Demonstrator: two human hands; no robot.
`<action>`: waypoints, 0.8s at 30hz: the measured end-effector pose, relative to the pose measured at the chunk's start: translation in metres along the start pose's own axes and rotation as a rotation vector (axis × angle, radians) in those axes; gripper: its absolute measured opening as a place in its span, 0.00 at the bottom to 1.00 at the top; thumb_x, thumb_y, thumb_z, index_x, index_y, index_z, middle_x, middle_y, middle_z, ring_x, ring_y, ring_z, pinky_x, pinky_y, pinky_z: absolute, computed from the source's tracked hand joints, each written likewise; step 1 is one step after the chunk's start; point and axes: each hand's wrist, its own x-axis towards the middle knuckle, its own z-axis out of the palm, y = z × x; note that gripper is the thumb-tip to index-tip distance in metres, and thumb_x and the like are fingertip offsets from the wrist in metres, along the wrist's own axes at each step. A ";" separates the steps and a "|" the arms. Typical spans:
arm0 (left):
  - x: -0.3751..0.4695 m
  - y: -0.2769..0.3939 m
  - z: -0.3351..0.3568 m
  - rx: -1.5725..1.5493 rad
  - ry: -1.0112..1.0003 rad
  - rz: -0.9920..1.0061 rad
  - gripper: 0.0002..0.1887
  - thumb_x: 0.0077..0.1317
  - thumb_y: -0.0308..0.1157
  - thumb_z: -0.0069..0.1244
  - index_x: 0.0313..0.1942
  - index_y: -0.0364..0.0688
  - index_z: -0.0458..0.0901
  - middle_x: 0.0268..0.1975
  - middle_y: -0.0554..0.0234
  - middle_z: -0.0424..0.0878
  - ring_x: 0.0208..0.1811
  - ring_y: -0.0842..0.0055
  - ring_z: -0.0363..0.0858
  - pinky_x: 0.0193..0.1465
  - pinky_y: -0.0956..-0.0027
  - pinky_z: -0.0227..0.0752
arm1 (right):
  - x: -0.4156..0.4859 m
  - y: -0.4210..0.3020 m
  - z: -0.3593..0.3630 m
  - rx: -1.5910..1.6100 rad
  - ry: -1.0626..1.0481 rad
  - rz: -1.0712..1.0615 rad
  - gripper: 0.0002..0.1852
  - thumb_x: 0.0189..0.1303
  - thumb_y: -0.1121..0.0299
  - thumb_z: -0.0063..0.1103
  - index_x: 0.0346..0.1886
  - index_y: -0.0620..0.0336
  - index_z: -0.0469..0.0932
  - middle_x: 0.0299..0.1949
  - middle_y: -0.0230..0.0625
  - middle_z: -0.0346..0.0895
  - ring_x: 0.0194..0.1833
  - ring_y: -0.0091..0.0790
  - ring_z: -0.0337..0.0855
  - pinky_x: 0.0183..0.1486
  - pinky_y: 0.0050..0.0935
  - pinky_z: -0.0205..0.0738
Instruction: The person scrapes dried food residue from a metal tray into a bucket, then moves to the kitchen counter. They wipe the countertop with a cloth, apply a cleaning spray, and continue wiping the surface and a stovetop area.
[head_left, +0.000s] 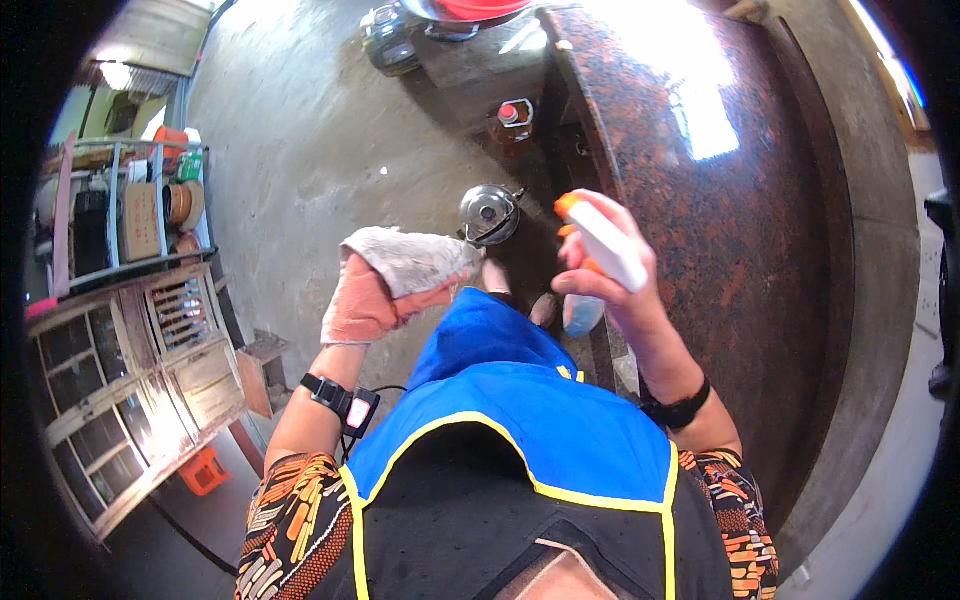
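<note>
A pink and grey cloth (409, 262) wraps over my left hand (352, 351), which grips it out in front of the apron; most of the fingers are hidden. My right hand (646, 304) holds a spray bottle (607, 247) with a white and orange trigger head, its clear bluish body hanging below the palm. The bottle is near the edge of a polished red-brown granite counter (720, 300). I wear a blue apron (495, 337) with yellow trim.
Beyond my hands, a metal kettle (489, 215) and a red-capped bottle (512, 124) stand low beside the counter. A large clear jug (390, 41) and a red basin (480, 7) are farther off. Loaded shelves (112, 255), an old wooden door (161, 375) and an orange crate (204, 471) lie left.
</note>
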 end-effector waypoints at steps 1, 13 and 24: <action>-0.002 -0.002 -0.006 0.194 -0.022 -0.043 0.39 0.54 0.47 0.67 0.64 0.43 0.71 0.63 0.59 0.77 0.57 0.63 0.79 0.66 0.59 0.68 | 0.012 0.014 0.018 0.002 -0.062 0.029 0.50 0.38 0.74 0.85 0.69 0.60 0.66 0.47 0.30 0.79 0.40 0.17 0.76 0.46 0.19 0.74; 0.034 -0.104 -0.111 -1.174 -0.372 -0.061 0.56 0.56 0.79 0.33 0.74 0.43 0.59 0.74 0.47 0.63 0.71 0.50 0.67 0.75 0.43 0.58 | 0.141 0.077 0.229 -0.001 -0.284 0.146 0.35 0.50 0.72 0.78 0.63 0.61 0.72 0.42 0.29 0.76 0.44 0.22 0.76 0.52 0.25 0.73; 0.112 -0.140 -0.416 -1.159 0.002 -0.087 0.14 0.73 0.39 0.53 0.52 0.42 0.79 0.50 0.60 0.85 0.51 0.69 0.84 0.58 0.61 0.79 | 0.304 0.074 0.365 -0.249 -0.417 0.302 0.30 0.56 0.68 0.74 0.62 0.59 0.75 0.54 0.33 0.77 0.56 0.30 0.76 0.62 0.31 0.67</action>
